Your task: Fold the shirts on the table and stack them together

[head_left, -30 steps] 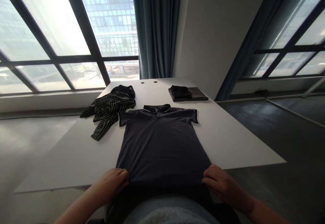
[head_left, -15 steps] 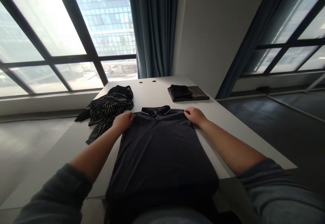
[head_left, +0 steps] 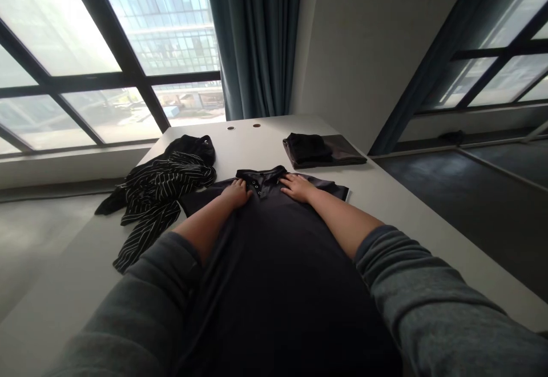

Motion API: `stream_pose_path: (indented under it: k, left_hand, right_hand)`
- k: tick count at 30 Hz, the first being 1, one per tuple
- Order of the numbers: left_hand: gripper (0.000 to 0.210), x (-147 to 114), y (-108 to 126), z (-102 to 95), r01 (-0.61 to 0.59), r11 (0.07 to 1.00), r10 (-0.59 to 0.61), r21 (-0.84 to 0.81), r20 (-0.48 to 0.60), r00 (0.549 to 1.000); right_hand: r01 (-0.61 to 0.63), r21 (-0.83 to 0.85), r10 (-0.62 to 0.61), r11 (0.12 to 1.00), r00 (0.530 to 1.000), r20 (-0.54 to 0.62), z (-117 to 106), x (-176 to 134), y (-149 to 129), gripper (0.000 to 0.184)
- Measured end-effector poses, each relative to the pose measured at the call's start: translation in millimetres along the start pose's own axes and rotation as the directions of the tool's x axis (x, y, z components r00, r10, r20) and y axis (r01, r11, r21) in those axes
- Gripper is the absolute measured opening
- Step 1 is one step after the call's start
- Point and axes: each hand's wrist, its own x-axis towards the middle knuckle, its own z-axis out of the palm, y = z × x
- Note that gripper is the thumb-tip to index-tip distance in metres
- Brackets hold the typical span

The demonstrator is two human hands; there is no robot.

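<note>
A dark polo shirt (head_left: 274, 251) lies spread on the white table, its collar at the far end and its short sleeves out to both sides. My left hand (head_left: 237, 193) rests on the shirt just left of the button placket, fingers stretched out. On the other side of the collar, my right hand (head_left: 298, 187) lies flat on the cloth with its fingers spread. Neither hand grips the fabric. The near end of the shirt runs down toward my body and fades into shadow.
A rumpled heap of black, white-striped clothing (head_left: 166, 177) lies at the table's left. Folded dark clothes (head_left: 321, 151) are stacked at the back right. Two round cable holes show in the far part of the white table (head_left: 428, 240). Beyond it stand a blue curtain (head_left: 257, 40) and windows.
Both hands have let go of the shirt's shoulders and moved inward, flat beside the collar. The sleeves now show spread outward. My view has shifted slightly closer to the table.
</note>
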Motion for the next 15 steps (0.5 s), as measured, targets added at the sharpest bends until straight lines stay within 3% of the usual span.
stream_pose_path:
  k: [4, 8, 10, 12, 14, 15]
  left_hand:
    - [0.079, 17, -2, 11.3, 0.073, 0.996, -0.074, -0.055, -0.022, 0.997]
    - [0.076, 17, 1, 14.5, 0.071, 0.994, -0.079, -0.085, -0.091, 0.993]
    - [0.071, 8, -1, 11.0, 0.044, 0.996, -0.057, -0.079, -0.168, 0.984]
    - [0.062, -8, -11, 4.5, 0.027, 0.997, -0.049, -0.074, -0.318, 0.947]
    - [0.054, -26, -34, -2.5, 0.073, 0.993, -0.109, -0.095, -0.461, 0.88]
    - [0.053, -35, -51, -5.0, 0.121, 0.986, -0.162, -0.116, -0.481, 0.861]
  right_hand:
    - [0.011, -0.001, -0.011, 1.0, 1.0, 0.005, 3, 17, 15, 0.069]
    - [0.082, 0.002, -0.082, 0.997, 0.996, -0.04, 1, 24, 23, 0.065]
    - [0.101, 0.008, -0.099, 0.995, 0.988, -0.12, -2, 20, 21, 0.06]
    - [0.085, 0.015, -0.078, 0.996, 0.964, -0.252, -7, 7, 18, 0.051]
    - [0.026, 0.038, -0.009, 0.999, 0.92, -0.393, -9, -15, 19, 0.044]
    - [-0.014, 0.06, 0.039, 0.998, 0.894, -0.447, -9, -28, 22, 0.043]
